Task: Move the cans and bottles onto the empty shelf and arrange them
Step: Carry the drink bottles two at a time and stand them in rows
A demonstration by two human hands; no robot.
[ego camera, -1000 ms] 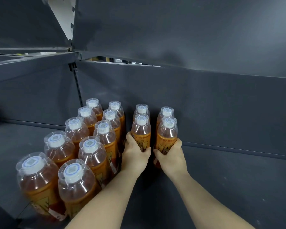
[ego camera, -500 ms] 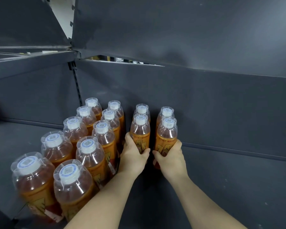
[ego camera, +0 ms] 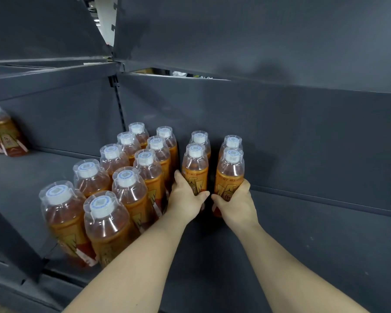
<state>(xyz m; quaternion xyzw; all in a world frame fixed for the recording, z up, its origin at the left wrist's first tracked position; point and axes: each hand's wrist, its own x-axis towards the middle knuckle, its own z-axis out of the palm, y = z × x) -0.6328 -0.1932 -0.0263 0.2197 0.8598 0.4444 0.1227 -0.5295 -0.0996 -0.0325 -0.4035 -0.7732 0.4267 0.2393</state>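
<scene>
Bottles (ego camera: 145,175) of amber drink with white caps stand on the dark grey shelf (ego camera: 314,245). At its far left edge I see a lone bottle (ego camera: 2,132), well apart from the rest. Next comes a block of ten (ego camera: 113,168), two rows running from the front edge toward the back panel (ego camera: 303,141). Just right of it, my left hand (ego camera: 185,197) curls round the front bottle of a third row (ego camera: 195,170), with one more bottle (ego camera: 199,137) behind. My right hand (ego camera: 237,204) grips the front bottle of a fourth row (ego camera: 230,175), likewise backed by another (ego camera: 232,142).
</scene>
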